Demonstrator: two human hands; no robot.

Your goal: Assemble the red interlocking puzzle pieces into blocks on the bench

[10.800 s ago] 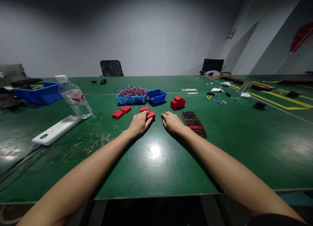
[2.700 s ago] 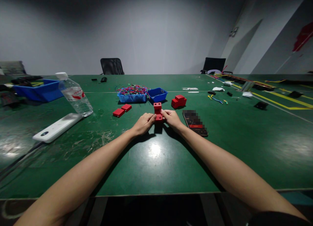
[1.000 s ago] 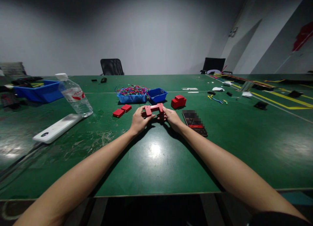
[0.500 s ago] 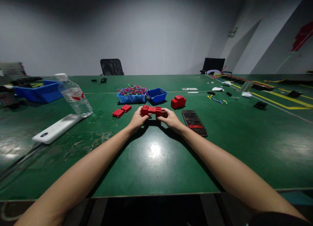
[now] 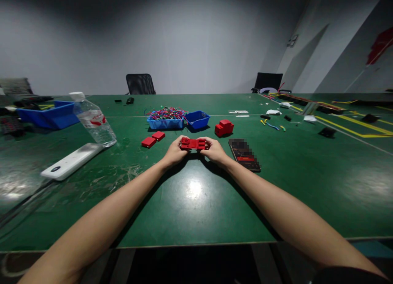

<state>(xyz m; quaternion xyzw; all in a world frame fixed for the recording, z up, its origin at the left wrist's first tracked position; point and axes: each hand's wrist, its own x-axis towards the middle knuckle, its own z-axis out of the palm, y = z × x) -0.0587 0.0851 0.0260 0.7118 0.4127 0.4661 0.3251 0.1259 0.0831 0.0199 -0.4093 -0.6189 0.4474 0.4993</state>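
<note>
A red plastic part (image 5: 193, 143) lies flat and crosswise between my two hands, just above the green table (image 5: 196, 210). My left hand (image 5: 175, 151) grips its left end and my right hand (image 5: 215, 150) grips its right end. Two flat red pieces (image 5: 152, 139) lie on the table to the left of my hands. A chunkier red block (image 5: 224, 128) sits behind my right hand. A phone (image 5: 245, 155) with a lit screen lies just right of my right hand.
A blue tray of coloured wires (image 5: 166, 118) and a smaller blue tray (image 5: 197, 119) stand behind the hands. At left are a tilted water bottle (image 5: 93, 120), a white flat device (image 5: 71, 162) and a blue bin (image 5: 50, 114). Small wires and parts lie scattered at far right.
The red part has turned from upright to crosswise, then come down closer to the table, with both hands still on its ends. Earlier only the left hand rested on it.
</note>
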